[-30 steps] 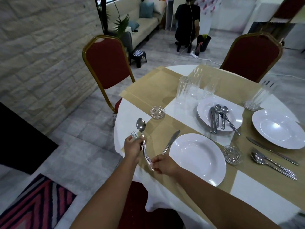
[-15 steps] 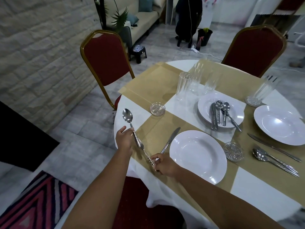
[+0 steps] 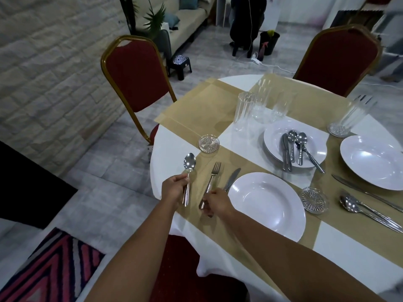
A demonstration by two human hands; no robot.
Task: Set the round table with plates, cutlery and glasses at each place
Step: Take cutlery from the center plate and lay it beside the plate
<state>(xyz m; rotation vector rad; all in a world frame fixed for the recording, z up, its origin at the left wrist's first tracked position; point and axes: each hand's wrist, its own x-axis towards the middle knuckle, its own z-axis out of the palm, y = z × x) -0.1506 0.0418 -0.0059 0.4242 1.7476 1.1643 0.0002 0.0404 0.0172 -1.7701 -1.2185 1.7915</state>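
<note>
fingers (image 3: 184,183) of the left hand (image 3: 174,188) curl round the spoon (image 3: 189,165), held pointing far, just left of the fork (image 3: 214,172). right hand (image 3: 217,203) pinches the fork's near end, left of the knife (image 3: 233,178).

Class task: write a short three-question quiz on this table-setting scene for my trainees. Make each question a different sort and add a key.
1. True or false: the left hand holds the silver metal fork.
2. What lies between that fork and the nearest round white deep plate? A) silver table knife B) folded napkin C) tall glass
3. Fill in: the right hand pinches the fork by its ____.
Key: 1 false, it holds the silver metal spoon; 2 A; 3 handle.
</note>
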